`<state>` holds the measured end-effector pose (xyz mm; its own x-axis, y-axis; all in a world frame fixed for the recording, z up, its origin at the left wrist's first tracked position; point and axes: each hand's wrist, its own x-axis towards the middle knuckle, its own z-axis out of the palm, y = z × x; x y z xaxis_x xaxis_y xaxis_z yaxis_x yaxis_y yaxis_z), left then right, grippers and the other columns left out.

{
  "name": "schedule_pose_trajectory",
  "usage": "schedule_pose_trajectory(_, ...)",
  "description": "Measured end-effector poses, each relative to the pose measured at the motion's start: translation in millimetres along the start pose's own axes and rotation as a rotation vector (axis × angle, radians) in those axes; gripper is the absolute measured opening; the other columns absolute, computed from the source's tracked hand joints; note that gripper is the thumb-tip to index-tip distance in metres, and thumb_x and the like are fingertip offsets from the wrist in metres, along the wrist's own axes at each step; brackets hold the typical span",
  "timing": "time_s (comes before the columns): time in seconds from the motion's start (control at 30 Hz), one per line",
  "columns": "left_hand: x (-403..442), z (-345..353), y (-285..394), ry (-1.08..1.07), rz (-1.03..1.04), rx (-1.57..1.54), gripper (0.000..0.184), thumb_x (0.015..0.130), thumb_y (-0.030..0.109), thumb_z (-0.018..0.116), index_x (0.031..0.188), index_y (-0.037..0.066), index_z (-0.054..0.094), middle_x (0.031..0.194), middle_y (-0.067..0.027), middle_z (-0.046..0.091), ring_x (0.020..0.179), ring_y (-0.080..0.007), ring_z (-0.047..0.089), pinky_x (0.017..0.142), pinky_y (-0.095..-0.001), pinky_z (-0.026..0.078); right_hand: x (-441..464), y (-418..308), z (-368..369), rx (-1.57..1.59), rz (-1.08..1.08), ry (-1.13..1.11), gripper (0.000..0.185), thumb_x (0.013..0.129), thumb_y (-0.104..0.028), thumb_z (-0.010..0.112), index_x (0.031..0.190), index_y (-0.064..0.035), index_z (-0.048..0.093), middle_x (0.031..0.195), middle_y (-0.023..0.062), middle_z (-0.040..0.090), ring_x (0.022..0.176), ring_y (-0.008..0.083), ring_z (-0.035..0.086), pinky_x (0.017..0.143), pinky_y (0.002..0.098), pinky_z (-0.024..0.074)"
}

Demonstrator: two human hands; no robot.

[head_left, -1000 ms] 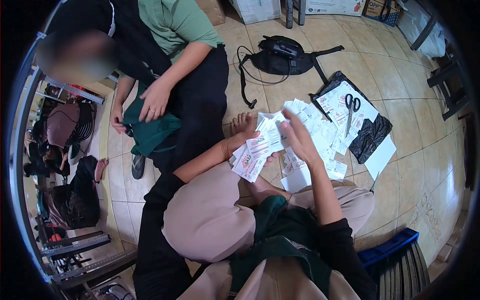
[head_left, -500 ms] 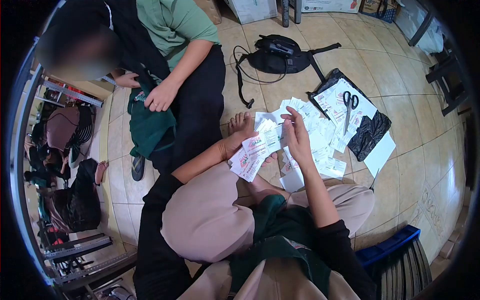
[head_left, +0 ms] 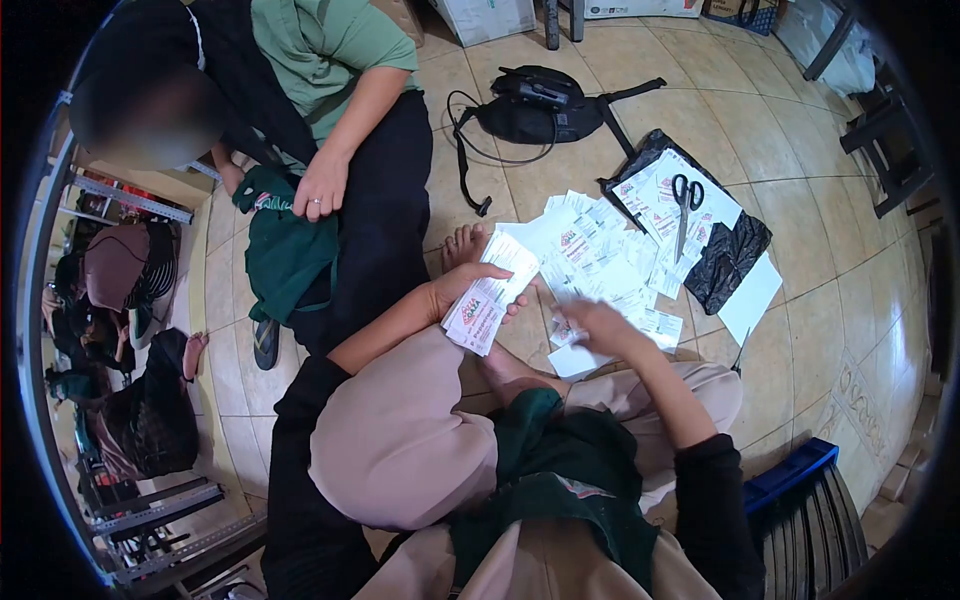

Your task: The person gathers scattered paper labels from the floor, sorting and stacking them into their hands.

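My left hand (head_left: 455,285) grips a stack of printed paper labels (head_left: 478,315), with the thumb across the top and fingertips curled round the far side. Red and green print shows on the front label. My right hand (head_left: 597,325) is apart from the stack, over the near edge of a loose pile of similar labels (head_left: 595,245) on the tiled floor. Motion smears its fingers, so I cannot make out whether anything is in them. Black-handled scissors (head_left: 686,205) lie on white sheets on top of black plastic (head_left: 735,262).
On my left sits another person, with one hand (head_left: 322,185) on dark green cloth (head_left: 290,250). A black waist bag (head_left: 540,105) with straps and a cable lies beyond the pile. A blue-edged slatted item (head_left: 805,500) stands at lower right. Metal shelving (head_left: 150,195) lines the left.
My right hand has moved down and away from the stack, towards the near side of the pile. The stack in my left hand looks squarer. The other person's hands have shifted on the green cloth.
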<state>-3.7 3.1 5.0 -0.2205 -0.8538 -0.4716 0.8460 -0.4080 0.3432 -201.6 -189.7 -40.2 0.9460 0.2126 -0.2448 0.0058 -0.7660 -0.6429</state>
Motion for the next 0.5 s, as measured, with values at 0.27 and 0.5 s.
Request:
schedule_pose_trajectory(0.27, 3.2, 1.8, 3.1, 0.148, 0.091, 0.109, 0.048, 0.086, 0.025, 0.049, 0.127, -0.001, 0.042, 0.096, -0.0149, 0.060, 0.081, -0.0211, 0.061, 0.074, -0.0335, 0.053, -24.9, 10.3, 65.1, -0.599, -0.144, 0.227, 0.039, 0.083, -0.014, 0.046, 0.121, -0.0071, 0.045, 0.124, 0.0159, 0.047, 0.115, 0.0299, 0.044, 0.100, 0.0425, 0.0319)
schedule_pose_trajectory(0.5, 1.6, -2.7, 4.7, 0.226, 0.156, 0.041, 0.050, 0.086, 0.026, 0.049, 0.128, 0.000, 0.041, 0.096, -0.0147, 0.059, 0.081, -0.0214, 0.060, 0.075, -0.0343, 0.052, -24.8, 26.3, 67.2, -0.312, -0.074, 0.113, 0.030, 0.076, -0.013, 0.058, 0.105, -0.0077, 0.055, 0.108, 0.0149, 0.053, 0.102, 0.0298, 0.051, 0.089, 0.0401, 0.0407)
